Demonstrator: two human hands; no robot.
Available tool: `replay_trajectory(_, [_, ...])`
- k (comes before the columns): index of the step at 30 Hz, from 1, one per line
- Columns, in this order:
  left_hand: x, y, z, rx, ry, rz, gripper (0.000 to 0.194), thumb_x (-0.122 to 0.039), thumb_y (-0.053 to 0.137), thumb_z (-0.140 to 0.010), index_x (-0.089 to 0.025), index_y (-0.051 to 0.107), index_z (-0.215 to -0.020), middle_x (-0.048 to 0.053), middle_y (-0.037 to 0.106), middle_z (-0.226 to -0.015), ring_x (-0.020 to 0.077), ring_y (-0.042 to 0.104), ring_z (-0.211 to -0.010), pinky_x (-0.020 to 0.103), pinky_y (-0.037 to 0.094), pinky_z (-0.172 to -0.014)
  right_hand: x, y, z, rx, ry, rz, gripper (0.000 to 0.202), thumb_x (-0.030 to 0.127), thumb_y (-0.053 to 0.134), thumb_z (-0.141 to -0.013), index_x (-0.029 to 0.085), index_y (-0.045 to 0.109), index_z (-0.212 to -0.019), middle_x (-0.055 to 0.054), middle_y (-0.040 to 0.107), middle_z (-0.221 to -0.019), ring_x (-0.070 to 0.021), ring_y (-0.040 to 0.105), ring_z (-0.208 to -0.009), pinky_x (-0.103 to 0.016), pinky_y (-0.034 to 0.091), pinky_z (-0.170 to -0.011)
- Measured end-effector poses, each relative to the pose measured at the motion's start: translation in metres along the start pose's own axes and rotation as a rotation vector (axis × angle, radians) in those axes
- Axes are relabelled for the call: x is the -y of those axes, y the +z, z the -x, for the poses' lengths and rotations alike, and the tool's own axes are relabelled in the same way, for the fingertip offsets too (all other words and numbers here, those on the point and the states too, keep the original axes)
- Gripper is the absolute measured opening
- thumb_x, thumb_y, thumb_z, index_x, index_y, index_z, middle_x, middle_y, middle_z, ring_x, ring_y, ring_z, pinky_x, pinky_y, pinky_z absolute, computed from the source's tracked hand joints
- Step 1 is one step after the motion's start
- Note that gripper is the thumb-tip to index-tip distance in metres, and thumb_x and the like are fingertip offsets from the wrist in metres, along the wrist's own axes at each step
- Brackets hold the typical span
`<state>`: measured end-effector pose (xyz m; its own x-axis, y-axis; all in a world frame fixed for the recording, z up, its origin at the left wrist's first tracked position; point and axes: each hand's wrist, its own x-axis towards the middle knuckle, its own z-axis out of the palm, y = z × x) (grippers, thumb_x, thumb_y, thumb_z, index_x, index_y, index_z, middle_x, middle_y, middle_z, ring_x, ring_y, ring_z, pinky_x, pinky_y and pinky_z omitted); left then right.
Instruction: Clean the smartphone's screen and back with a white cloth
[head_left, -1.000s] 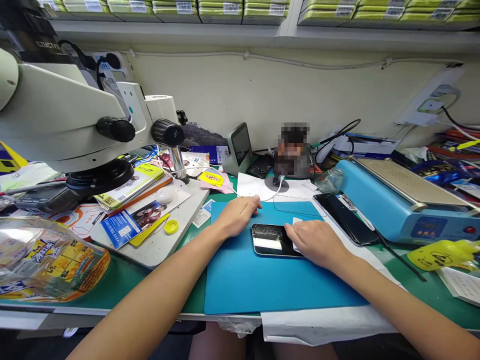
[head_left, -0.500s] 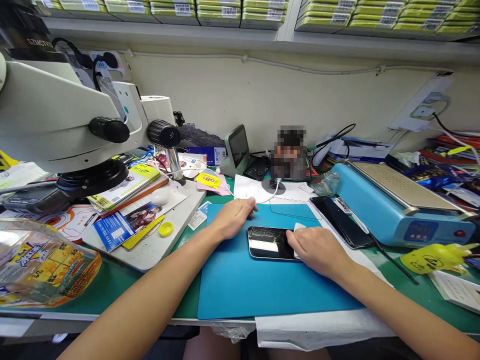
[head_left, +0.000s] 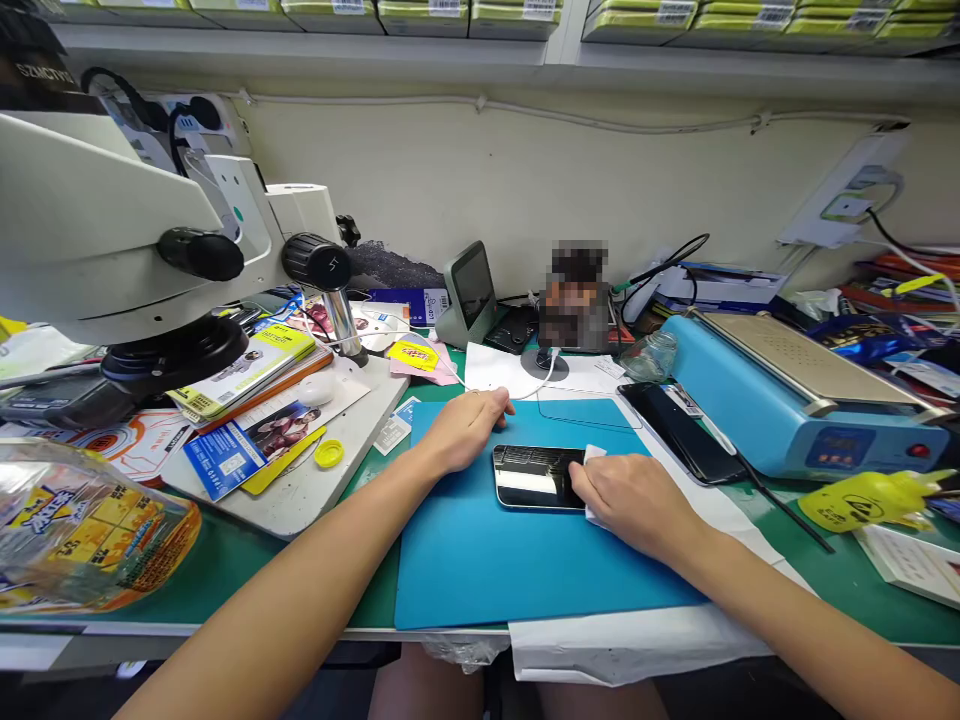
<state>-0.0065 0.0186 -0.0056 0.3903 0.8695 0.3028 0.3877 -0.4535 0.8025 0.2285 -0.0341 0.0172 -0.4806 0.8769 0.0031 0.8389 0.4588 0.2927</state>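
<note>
One phone, flat on blue mat; probably light, stiff, slick, glass fragile; best held by long edges. Right hand, at its right end, bunched round white tissue. Left hand nearby, fingers curled; contents cannot be told.

Workshop for small electronics, apparently phone repair. Indicative features: a microscope over the cluttered green counter; a blue mat bearing a phone; a dark phone-like panel beside a light-blue machine with a perforated metal plate; above, a shelf of barcoded boxes.
</note>
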Motion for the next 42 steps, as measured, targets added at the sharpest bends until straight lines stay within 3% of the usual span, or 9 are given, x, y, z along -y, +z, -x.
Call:
replay_trajectory(6, [0.000, -0.001, 0.001, 0.000, -0.005, 0.003, 0.067, -0.058, 0.016, -0.104, -0.019, 0.070, -0.095, 0.007, 0.071, -0.088, 0.0244, 0.064, -0.088, 0.035, 0.046, -0.081, 0.003, -0.009, -0.018, 0.082, 0.031, 0.052, 0.047, 0.023, 0.036, -0.102, 0.017, 0.072, -0.073, -0.010, 0.076, -0.074, -0.0212, 0.069, -0.066, -0.032, 0.023, -0.052])
replay_trajectory(12, [0.001, -0.001, 0.000, -0.008, 0.002, 0.011, 0.066, -0.057, 0.017, -0.105, -0.019, 0.069, -0.094, 0.006, 0.070, -0.087, 0.0241, 0.063, -0.088, 0.035, 0.045, -0.081, 0.015, -0.004, -0.002, 0.009, 0.047, -0.009, 0.045, 0.022, 0.037, -0.102, 0.016, 0.071, -0.073, -0.011, 0.077, -0.075, -0.0204, 0.070, -0.066, -0.032, 0.027, -0.052])
replay_trajectory(19, [-0.001, -0.002, 0.002, -0.007, 0.002, 0.014, 0.064, -0.055, 0.018, -0.105, -0.018, 0.069, -0.094, 0.006, 0.070, -0.087, 0.0233, 0.063, -0.087, 0.034, 0.044, -0.080, 0.008, -0.002, -0.014, 0.025, 0.025, 0.041, 0.043, 0.019, 0.037, -0.100, 0.017, 0.069, -0.072, -0.009, 0.073, -0.068, -0.0215, 0.067, -0.062, -0.034, 0.017, -0.050])
replay_trajectory(26, [-0.001, -0.001, 0.001, -0.003, 0.008, 0.003, 0.064, -0.057, 0.018, -0.105, -0.019, 0.069, -0.094, 0.005, 0.071, -0.086, 0.0236, 0.064, -0.089, 0.034, 0.044, -0.083, 0.006, -0.001, -0.004, 0.018, 0.002, 0.030, 0.042, 0.018, 0.037, -0.100, 0.017, 0.067, -0.071, -0.009, 0.074, -0.072, -0.0201, 0.067, -0.064, -0.033, 0.019, -0.051])
replay_trajectory(30, [-0.001, -0.002, 0.001, -0.002, 0.004, -0.004, 0.064, -0.055, 0.018, -0.105, -0.019, 0.070, -0.094, 0.006, 0.071, -0.087, 0.0239, 0.064, -0.090, 0.035, 0.044, -0.084, 0.005, -0.007, -0.017, 0.098, 0.011, 0.117, 0.035, 0.017, 0.038, -0.098, 0.016, 0.070, -0.083, -0.011, 0.074, -0.072, -0.0226, 0.068, -0.067, -0.034, 0.014, -0.050])
replay_trajectory(33, [-0.001, -0.003, 0.001, -0.005, 0.006, -0.011, 0.063, -0.053, 0.018, -0.105, -0.018, 0.069, -0.095, 0.006, 0.071, -0.087, 0.0237, 0.064, -0.089, 0.035, 0.045, -0.083, 0.008, -0.007, -0.010, 0.108, 0.016, 0.107, 0.032, 0.016, 0.040, -0.098, 0.017, 0.070, -0.089, -0.011, 0.076, -0.078, -0.0227, 0.069, -0.069, -0.034, 0.014, -0.051])
replay_trajectory(37, [-0.001, -0.002, 0.000, 0.005, 0.006, -0.019, 0.062, -0.054, 0.019, -0.105, -0.019, 0.069, -0.094, 0.005, 0.071, -0.087, 0.0239, 0.064, -0.089, 0.035, 0.045, -0.083, 0.010, -0.001, 0.002, 0.037, 0.066, 0.013, 0.043, 0.021, 0.035, -0.102, 0.017, 0.067, -0.072, -0.010, 0.075, -0.075, -0.0216, 0.069, -0.068, -0.033, 0.021, -0.053])
replay_trajectory(42, [-0.002, -0.002, 0.001, 0.002, 0.002, -0.016, 0.064, -0.054, 0.018, -0.105, -0.019, 0.069, -0.094, 0.006, 0.071, -0.088, 0.0241, 0.064, -0.090, 0.035, 0.045, -0.084, 0.006, -0.006, -0.016, 0.113, 0.030, 0.101, 0.031, 0.017, 0.040, -0.097, 0.017, 0.069, -0.087, -0.011, 0.073, -0.074, -0.0223, 0.066, -0.066, -0.033, 0.016, -0.051])
